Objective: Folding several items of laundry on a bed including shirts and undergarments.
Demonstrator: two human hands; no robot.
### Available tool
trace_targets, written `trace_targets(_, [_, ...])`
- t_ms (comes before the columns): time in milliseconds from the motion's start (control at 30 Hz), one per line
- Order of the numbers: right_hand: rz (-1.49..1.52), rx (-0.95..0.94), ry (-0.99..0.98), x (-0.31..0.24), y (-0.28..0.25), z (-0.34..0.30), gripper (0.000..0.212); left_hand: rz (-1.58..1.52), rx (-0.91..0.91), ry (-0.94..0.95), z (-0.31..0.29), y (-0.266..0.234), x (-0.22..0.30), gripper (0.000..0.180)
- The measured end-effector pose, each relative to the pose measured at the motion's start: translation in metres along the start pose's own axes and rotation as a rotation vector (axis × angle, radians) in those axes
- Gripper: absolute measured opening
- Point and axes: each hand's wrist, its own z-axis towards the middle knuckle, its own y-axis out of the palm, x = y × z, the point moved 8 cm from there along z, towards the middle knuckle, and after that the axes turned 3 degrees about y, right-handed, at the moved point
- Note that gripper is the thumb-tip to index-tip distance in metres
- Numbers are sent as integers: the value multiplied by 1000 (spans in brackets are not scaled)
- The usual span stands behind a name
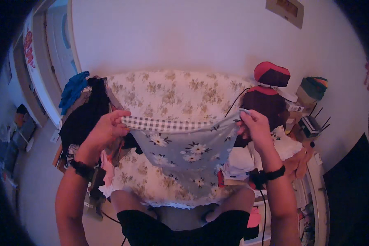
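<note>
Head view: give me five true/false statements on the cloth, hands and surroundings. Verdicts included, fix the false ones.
1. The left hand and right hand both hold the grey flowered cloth. True.
2. The checked band runs along the bottom of the cloth. False: it runs along the top, between the hands.
3. A blue garment lies to the left of the cloth. True.
4. The cover behind the cloth is plain black. False: it is pale with a floral print.
5. The cloth is crumpled into a ball. False: it hangs spread between the hands.
</note>
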Motion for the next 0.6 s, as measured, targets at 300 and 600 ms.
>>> trace_targets(300, [268,-78,-89,-51,34,122,33,831,667,322,153,-97,41,38])
trace_targets(600, [351,5,-513,-181,-23,31,35,23,443,624,28,-48,205,35])
